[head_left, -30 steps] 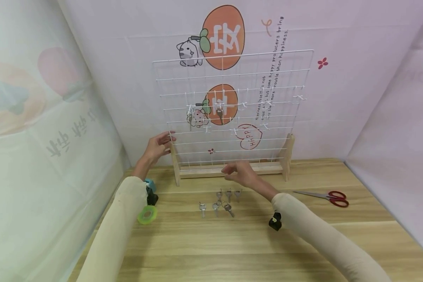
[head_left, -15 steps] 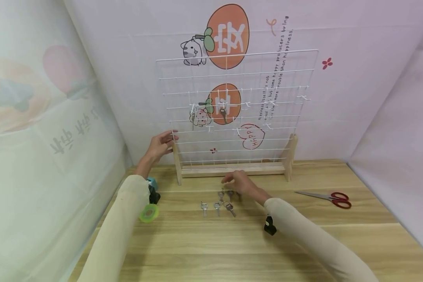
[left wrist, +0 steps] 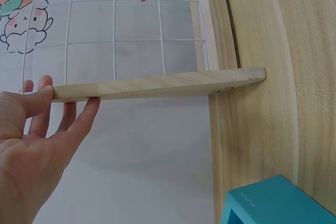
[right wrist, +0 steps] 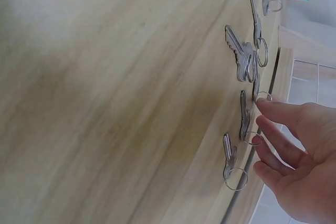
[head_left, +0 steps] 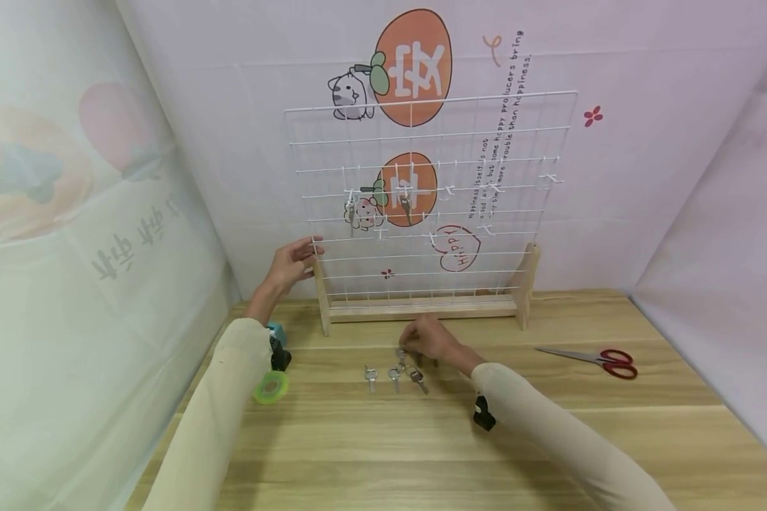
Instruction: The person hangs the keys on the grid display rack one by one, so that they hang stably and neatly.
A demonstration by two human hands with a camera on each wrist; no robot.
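My left hand grips the left wooden side post of a white wire grid rack, thumb on one face and fingers on the other. At the rack's foot, my right hand reaches down to a key lying on the table. In the right wrist view, the thumb of my right hand touches that key's ring; whether a finger pinches it from behind is hidden. Several more keys with rings lie around it, including a toothed key. Two of them are partly covered by the right hand in the head view.
Two keys hang on the grid, a left one and a right one, among several white hooks. Red-handled scissors lie at right. Green tape and a teal object are at left. Printed cloth stands behind.
My right hand has moved down from the rack's base to the keys, its fingertips now at one key. My left hand stays on the post. The view has shifted slightly.
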